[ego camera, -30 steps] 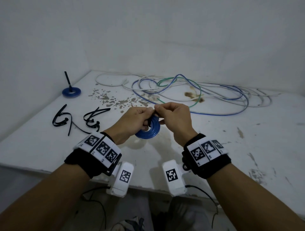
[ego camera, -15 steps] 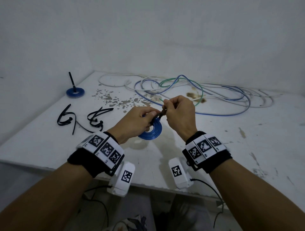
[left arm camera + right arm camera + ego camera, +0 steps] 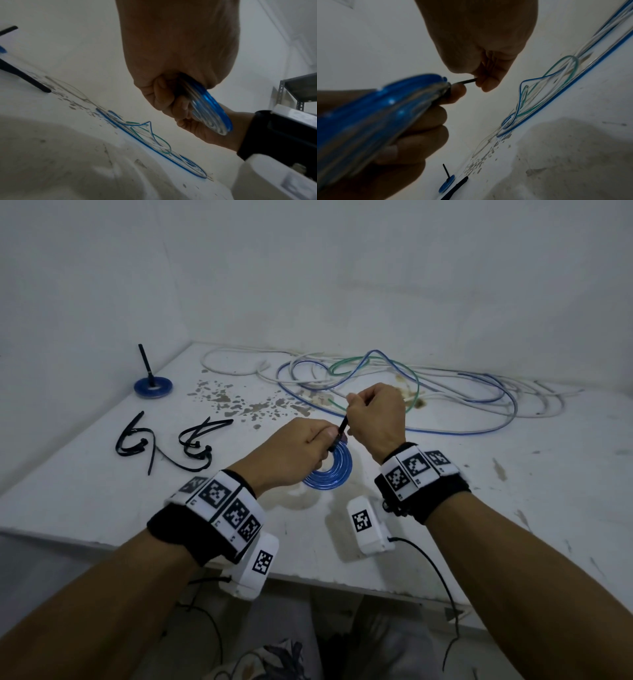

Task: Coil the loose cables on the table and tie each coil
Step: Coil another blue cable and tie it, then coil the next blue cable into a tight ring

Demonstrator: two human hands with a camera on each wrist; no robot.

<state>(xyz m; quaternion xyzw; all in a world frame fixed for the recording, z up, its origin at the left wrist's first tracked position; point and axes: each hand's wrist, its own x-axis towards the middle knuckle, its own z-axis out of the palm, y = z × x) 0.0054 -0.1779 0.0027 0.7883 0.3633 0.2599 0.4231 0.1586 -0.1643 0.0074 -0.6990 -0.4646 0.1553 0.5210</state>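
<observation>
Here, above the table (image 3: 445, 508), your left hand (image 3: 291, 450) grips the blue coil (image 3: 334, 474) while your right hand (image 3: 375, 419) pinches the black tie (image 3: 343, 428) looped on it, the tail drawn taut. You seem to be cinching. Next probably comes a firm pull, then the loose cables (image 3: 394, 385) behind.

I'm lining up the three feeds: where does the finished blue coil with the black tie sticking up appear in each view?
Head: finished blue coil lies at far left on the table, near the wall.
Left wrist: only a blue sliver at the left edge, probably it.
Right wrist: bottom centre, seen edge-on, tie upright.
Shared landmark: the loose cables, mid-frame in the left wrist view, at right in the right wrist view.
</observation>
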